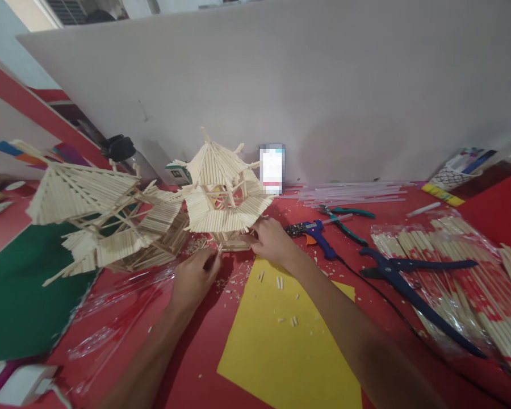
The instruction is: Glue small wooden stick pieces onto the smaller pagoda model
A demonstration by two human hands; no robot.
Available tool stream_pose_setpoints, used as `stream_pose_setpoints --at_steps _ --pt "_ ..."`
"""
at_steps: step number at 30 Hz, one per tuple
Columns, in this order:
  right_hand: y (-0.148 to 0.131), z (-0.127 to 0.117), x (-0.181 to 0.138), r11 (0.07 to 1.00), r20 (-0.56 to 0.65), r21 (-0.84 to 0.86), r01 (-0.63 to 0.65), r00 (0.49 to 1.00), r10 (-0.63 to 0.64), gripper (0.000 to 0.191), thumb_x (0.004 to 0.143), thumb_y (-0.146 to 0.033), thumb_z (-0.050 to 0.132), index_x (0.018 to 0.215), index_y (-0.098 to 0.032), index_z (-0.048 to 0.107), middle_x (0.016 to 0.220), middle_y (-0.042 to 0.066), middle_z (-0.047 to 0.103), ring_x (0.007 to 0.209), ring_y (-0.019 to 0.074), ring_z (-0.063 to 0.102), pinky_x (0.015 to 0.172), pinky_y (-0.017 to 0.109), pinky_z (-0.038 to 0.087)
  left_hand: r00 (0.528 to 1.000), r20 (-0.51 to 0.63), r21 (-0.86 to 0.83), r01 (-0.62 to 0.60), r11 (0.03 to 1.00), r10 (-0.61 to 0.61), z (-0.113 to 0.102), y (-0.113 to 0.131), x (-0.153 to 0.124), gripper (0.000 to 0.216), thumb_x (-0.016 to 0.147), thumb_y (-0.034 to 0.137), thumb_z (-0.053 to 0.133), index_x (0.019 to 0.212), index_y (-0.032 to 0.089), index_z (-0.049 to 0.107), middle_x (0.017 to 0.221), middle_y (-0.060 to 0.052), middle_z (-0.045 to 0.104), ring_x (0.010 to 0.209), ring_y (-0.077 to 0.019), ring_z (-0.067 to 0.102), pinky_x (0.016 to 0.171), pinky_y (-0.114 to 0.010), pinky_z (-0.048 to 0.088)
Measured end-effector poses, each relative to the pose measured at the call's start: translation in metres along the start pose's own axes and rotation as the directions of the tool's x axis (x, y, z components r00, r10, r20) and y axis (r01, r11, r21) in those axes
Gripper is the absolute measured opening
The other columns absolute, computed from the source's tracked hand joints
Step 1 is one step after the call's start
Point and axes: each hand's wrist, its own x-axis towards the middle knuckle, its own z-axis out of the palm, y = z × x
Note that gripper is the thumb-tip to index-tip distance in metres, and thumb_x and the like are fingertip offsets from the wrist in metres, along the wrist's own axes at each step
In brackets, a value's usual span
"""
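Observation:
A small pagoda model [225, 213] made of pale wooden sticks stands upright on the red table, with two roof tiers. My right hand [270, 241] grips its lower right side, fingertips partly hidden behind the lower roof edge. My left hand [196, 278] is closed in a pinch at the model's front left base, with a short pale stick [220, 248] showing at the fingertips. To the left, a second stick model [123, 244] leans over on its side. Cut stick bits [280, 282] are scattered in front, partly on a yellow sheet [289, 352].
A blue glue gun [319, 236], green-handled pliers [344, 227] and large dark-blue cutters [409, 284] lie right. Bagged chopsticks [485, 295] lie beyond them; glue sticks [353, 193] lie along the wall. A phone [272, 169] stands behind the pagoda, a bottle [145, 165] at left.

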Motion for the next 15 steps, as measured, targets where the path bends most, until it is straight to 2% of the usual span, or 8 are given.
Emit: stream_pose_setpoints --at_steps 7,15 --pt "0.0009 0.0002 0.0 1.0 -0.007 0.01 0.006 1.0 -0.006 0.021 0.093 -0.035 0.058 0.099 -0.018 0.069 0.104 0.01 0.073 0.093 0.0238 0.067 0.081 0.032 0.045 0.999 -0.038 0.033 -0.004 0.999 0.005 -0.0009 0.0025 0.0023 0.025 0.094 0.038 0.052 0.082 0.02 0.065 0.075 0.0 0.071 0.068 -0.0145 0.066 0.065 -0.023 0.043" --pt "0.0014 0.0008 -0.0001 1.0 -0.012 0.02 0.012 1.0 -0.012 0.027 0.095 -0.039 0.053 0.098 -0.018 0.068 0.099 0.01 0.073 0.089 0.0238 0.067 0.078 0.032 0.045 1.0 -0.012 -0.004 -0.009 1.0 0.009 -0.0031 -0.002 -0.0013 0.023 0.095 0.039 0.051 0.095 0.02 0.065 0.089 -0.002 0.074 0.077 -0.0158 0.069 0.07 -0.024 0.047"
